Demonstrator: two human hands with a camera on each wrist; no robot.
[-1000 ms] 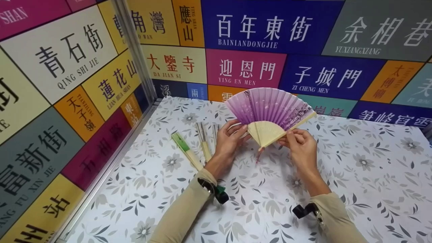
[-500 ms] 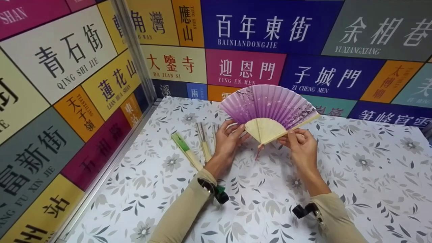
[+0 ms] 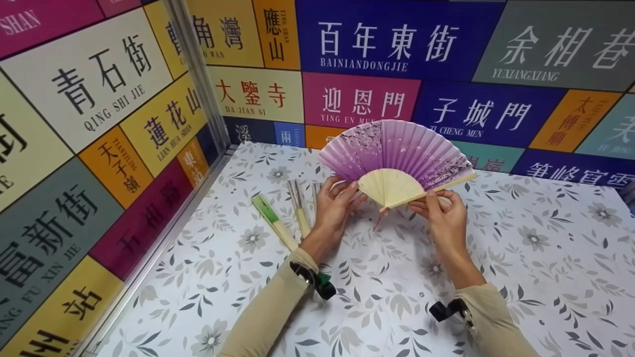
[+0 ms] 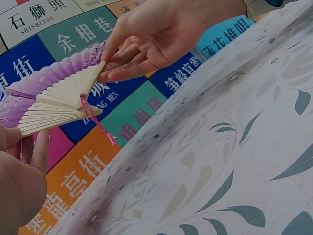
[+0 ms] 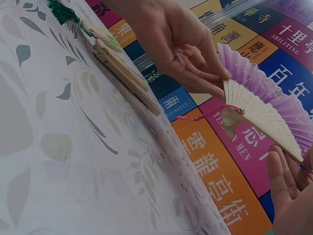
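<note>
Left grip (image 3: 338,204) and right grip (image 3: 444,212), raised, pinch opposite edges of purple fan (image 3: 402,148); right wrist view shows green tassel (image 5: 60,11), apparently mostly hidden in head view.

The head view looks from above, on the person's side of the open purple pleated folding fan with pale ribs (image 3: 397,153), facing forward and down past it to the multicoloured lettered wall (image 3: 359,99); it is farthest from the fan. The left wrist view sits close on the fan's near side, steeply tilted, facing past it to the person's right. The right wrist view, also close, tilts the opposite way, facing past the fan leftward. Both wrist views share the fan, the wall behind it and the white leaf-patterned tabletop (image 4: 195,176) below it.
</note>
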